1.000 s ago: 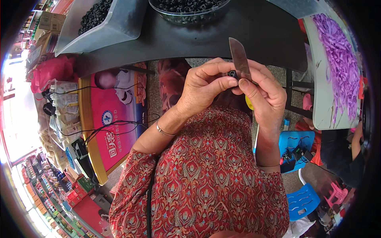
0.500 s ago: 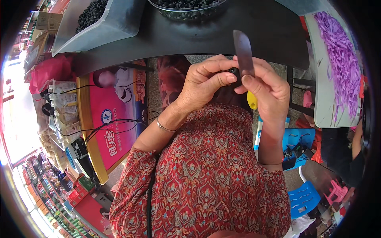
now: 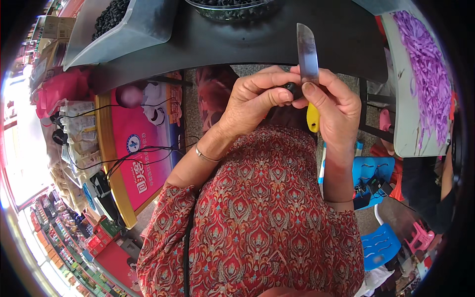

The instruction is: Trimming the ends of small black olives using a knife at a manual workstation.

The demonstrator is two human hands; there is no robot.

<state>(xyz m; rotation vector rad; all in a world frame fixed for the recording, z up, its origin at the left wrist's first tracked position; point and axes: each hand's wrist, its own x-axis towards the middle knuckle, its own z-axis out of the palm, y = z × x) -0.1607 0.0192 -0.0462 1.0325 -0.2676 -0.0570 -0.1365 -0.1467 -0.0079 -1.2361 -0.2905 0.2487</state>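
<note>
My left hand [image 3: 260, 96] pinches a small black ring-shaped piece [image 3: 290, 87] between thumb and fingertips; its hollow end faces up toward me. A knife [image 3: 308, 52] with a yellow handle [image 3: 312, 118] is in my right hand [image 3: 336, 104]. Its blade points up and away from me, with my right thumb pressed on the lower blade. The two hands meet over my lap, and the right fingertips touch or nearly touch the black piece. Fingers hide part of that piece and most of the grip.
Across the dark table [image 3: 237, 47] stand a clear bowl [image 3: 232, 12] and a translucent bin [image 3: 148, 24], both holding many small black pieces. At right, a pale tray [image 3: 405, 89] bears purple strips. Blue plastic stools [image 3: 381, 247] stand lower right, a pink panel [image 3: 136, 163] with cables at left.
The knife blade has turned more upright and its tip has shifted slightly up and right. Both hands stay together, still holding the knife and the black piece.
</note>
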